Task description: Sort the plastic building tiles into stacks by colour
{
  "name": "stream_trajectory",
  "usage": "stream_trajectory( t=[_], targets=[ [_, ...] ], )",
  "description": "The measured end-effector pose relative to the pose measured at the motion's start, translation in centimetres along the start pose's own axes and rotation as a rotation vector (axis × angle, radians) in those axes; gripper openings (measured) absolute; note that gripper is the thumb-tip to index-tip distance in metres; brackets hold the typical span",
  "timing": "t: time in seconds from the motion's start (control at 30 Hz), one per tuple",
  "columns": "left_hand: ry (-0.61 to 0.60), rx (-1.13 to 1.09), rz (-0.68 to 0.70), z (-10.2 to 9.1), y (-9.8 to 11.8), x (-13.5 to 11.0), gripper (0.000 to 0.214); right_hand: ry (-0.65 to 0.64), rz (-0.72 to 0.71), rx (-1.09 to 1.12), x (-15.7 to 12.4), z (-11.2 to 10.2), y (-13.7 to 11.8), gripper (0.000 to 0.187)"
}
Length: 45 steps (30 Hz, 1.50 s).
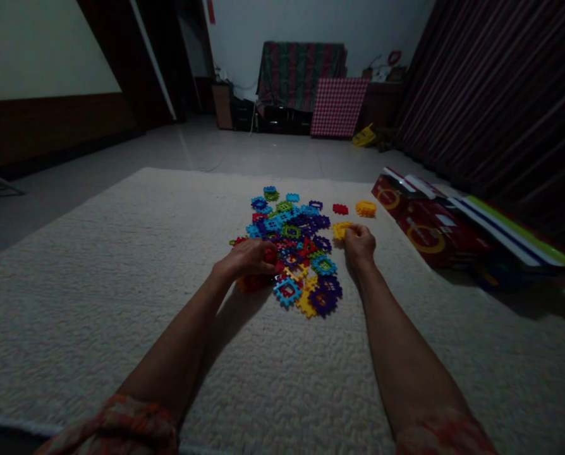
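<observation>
A pale tiled floor [192, 142] runs back to the far wall, and over its near part lies a cream rug [121, 291] with a quilted-looking texture. A dark pleated curtain [500, 95] hangs along the right side. At the far end, a striped cloth [301, 72] drapes over something in front of the wall, with a red-and-white checked panel [339, 107] standing just beside it. Dark red cartons [422, 230] line the rug's right side, flat items lying on top of them.

Near the middle of the rug spreads a heap of toothed plastic building pieces [277, 221] in blue, purple, green, red and yellow, many with open centres. The person's two forearms reach in from below, orange-patterned sleeves [135, 417] at their near ends.

The left hand [247, 258] is at the heap's near left edge, its grip curled around a red piece [270, 254]. The right hand [361, 243] is just right of the heap, its grip pinching a yellow piece [340, 230] low over the rug. Beyond that hand sit a small yellow stack [366, 208] and, to its left, a separate red tile [340, 208].
</observation>
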<state>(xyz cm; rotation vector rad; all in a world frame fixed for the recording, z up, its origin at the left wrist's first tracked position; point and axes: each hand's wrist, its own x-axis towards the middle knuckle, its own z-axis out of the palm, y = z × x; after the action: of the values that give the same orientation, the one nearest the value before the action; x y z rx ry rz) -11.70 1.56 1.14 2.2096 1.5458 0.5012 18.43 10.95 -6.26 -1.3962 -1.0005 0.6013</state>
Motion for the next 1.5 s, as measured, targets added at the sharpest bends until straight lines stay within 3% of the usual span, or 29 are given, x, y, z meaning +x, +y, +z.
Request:
stream_trajectory(
  t=[0.13,0.3,0.4,0.5,0.6,0.7,0.8,0.87,1.07,1.33,1.5],
  targets=[
    [-0.008,0.194,0.018,1.4,0.0,0.2,0.045,0.059,-0.141,-0.259,-0.4,-1.0,0.0,0.035],
    [0.123,0.347,-0.006,1.9,0.3,0.4,0.032,0.066,-0.39,-0.397,-1.3,-0.8,-0.5,0.028],
    [0.167,0.344,-0.069,0.9,0.8,0.5,0.027,0.032,-0.509,-0.343,-1.8,-0.1,-1.4,0.022],
    [0.054,0.314,-0.106,-1.1,0.9,0.2,0.021,-0.066,-0.66,-0.285,-3.3,0.6,-3.4,0.015],
    [-0.172,0.23,-0.161,-3.3,0.3,-0.4,0.018,-0.281,-0.778,-0.206,-6.0,1.8,-5.6,0.01],
    [-0.354,0.139,-0.246,-4.2,-0.6,-0.9,0.015,-0.66,-0.814,-0.152,-8.9,3.1,-7.2,0.011],
    [-0.4,0.151,-0.229,-4.1,-0.9,-1.0,0.015,-1.016,-0.834,-0.259,-10.8,4.0,-8.0,0.015],
    [-0.4,0.191,-0.227,-3.8,-0.6,-1.0,0.014,-1.109,-0.876,-0.369,-11.5,4.2,-8.4,0.028],
    [-0.356,0.214,-0.316,-3.4,0.9,-1.0,0.011,-1.131,-0.989,-0.546,-12.8,4.6,-9.0,0.037],
    [-0.394,-0.009,-0.303,-3.3,-0.8,-1.0,0.033,-1.144,-0.947,-0.577,-12.6,4.9,-8.2,0.031],
    [-0.408,-0.009,-0.273,-3.4,-0.5,-0.9,0.038,-1.137,-0.937,-0.644,-13.1,4.7,-8.4,0.043]
  ],
)
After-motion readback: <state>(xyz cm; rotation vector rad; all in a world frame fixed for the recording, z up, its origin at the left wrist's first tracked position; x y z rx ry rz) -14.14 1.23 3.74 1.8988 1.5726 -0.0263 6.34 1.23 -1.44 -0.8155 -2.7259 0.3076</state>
